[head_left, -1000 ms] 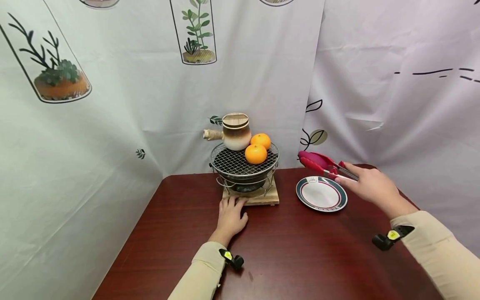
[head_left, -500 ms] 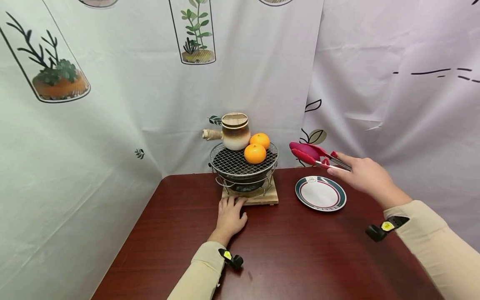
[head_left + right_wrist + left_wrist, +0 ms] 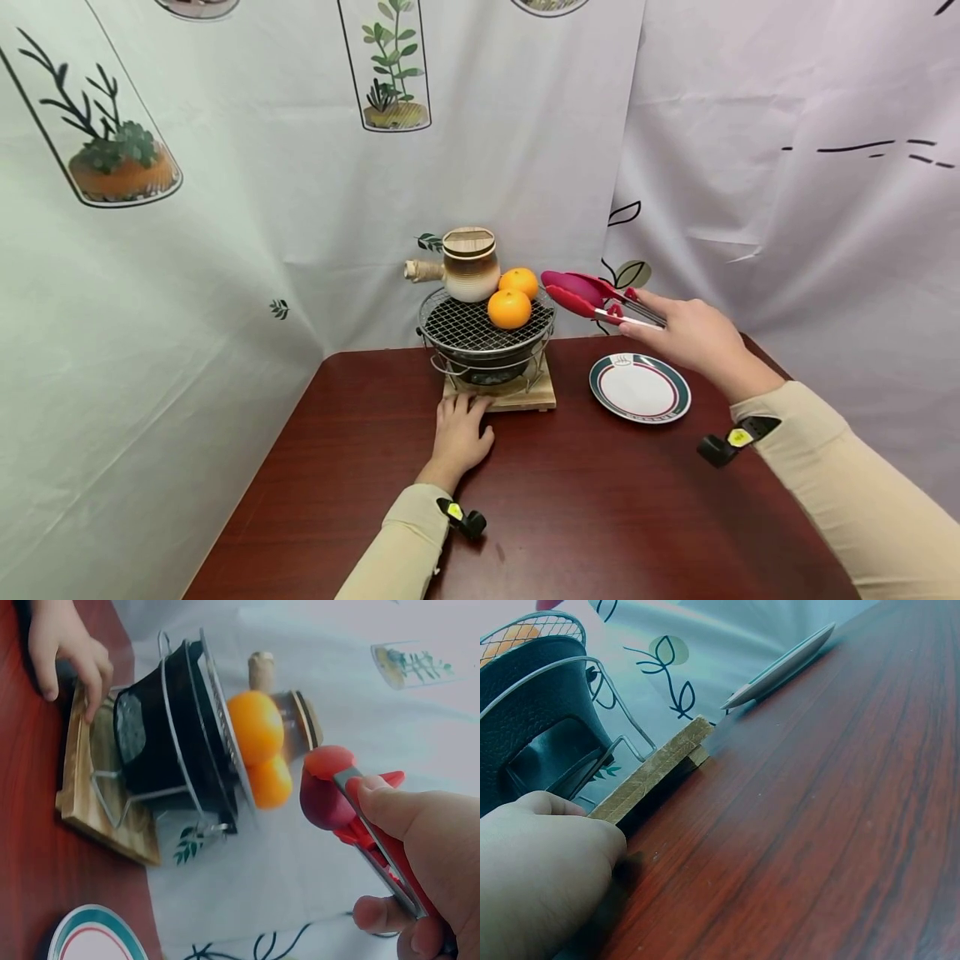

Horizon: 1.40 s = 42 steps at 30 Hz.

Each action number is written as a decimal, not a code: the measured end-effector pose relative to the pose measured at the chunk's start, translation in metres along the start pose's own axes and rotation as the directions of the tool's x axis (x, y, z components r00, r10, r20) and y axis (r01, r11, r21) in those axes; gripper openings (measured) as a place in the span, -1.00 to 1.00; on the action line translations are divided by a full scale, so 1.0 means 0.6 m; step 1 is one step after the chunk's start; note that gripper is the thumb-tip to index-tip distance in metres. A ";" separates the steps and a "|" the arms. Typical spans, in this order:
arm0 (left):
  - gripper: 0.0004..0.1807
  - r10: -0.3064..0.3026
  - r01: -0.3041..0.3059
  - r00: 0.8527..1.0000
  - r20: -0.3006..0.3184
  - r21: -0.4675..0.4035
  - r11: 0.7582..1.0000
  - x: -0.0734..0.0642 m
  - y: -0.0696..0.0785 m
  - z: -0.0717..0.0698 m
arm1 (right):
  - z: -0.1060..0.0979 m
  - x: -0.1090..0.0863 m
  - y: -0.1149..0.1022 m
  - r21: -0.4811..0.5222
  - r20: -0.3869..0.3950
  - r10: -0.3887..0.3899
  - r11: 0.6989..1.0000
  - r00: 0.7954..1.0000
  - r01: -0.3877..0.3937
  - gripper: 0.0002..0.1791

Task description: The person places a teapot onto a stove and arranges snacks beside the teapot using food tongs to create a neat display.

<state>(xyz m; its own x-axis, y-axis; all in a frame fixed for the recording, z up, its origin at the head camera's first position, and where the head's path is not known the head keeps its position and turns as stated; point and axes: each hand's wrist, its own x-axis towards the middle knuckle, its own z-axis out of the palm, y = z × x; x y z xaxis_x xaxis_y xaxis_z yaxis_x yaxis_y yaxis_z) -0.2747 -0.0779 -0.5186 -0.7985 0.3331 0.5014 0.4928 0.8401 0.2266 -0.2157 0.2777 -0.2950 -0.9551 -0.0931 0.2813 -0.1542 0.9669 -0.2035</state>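
My right hand [image 3: 693, 335] grips metal tongs [image 3: 573, 302] with red tips, raised at the right of the grill. A smooth, rounded purple-red piece [image 3: 328, 799] sits between the tips; its kind does not show. Two oranges [image 3: 510, 309] lie on the round wire grate [image 3: 453, 325] of a small black grill [image 3: 161, 724], just left of the tongs. Behind them a lidded clay pot [image 3: 471, 275] with a wrapped side handle stands on the same grate. My left hand [image 3: 459, 437] rests its fingertips on the front edge of the wooden board [image 3: 521, 402] beneath the grill, fingers extended.
A white plate [image 3: 639, 388] with a green and red rim lies on the dark red table [image 3: 570, 500], right of the grill. A printed cloth [image 3: 525, 167] hangs close behind the table and along its sides. Thin wire legs [image 3: 622, 712] stand out around the grill.
My right hand has carried the tongs and the purple-red piece left and slightly up, from over the plate to beside the oranges. The left hand has stayed at the board.
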 end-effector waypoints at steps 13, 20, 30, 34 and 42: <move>-0.51 0.018 -0.017 0.999 -0.040 0.014 1.000 0.000 -0.002 0.006 | 0.003 0.024 -0.067 0.038 -0.008 -0.058 0.998 0.998 0.058 -0.07; -0.50 -0.006 0.006 1.000 0.002 0.023 1.000 0.001 -0.003 0.004 | 0.011 0.037 -0.099 0.040 -0.013 -0.117 0.992 0.993 0.117 -0.09; -0.50 -0.011 0.010 1.000 0.013 0.030 1.000 0.000 -0.001 0.003 | 0.028 0.060 -0.151 0.031 -0.029 -0.137 0.990 0.990 0.138 -0.14; -0.50 -0.009 0.009 1.000 0.013 0.035 0.999 0.000 -0.001 0.003 | 0.036 0.069 -0.170 0.034 -0.017 -0.141 0.989 0.990 0.142 -0.13; -0.49 -0.017 0.016 0.999 0.028 0.031 0.999 0.001 -0.001 0.002 | 0.055 0.080 -0.201 0.055 -0.014 -0.177 0.983 0.984 0.177 -0.16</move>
<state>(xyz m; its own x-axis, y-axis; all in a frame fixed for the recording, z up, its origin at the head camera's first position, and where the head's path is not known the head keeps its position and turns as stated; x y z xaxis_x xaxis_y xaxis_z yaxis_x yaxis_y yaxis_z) -0.2759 -0.0777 -0.5198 -0.8161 0.3309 0.4738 0.4690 0.8582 0.2085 -0.2515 0.1487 -0.2881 -0.9092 -0.2593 0.3256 -0.3348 0.9205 -0.2017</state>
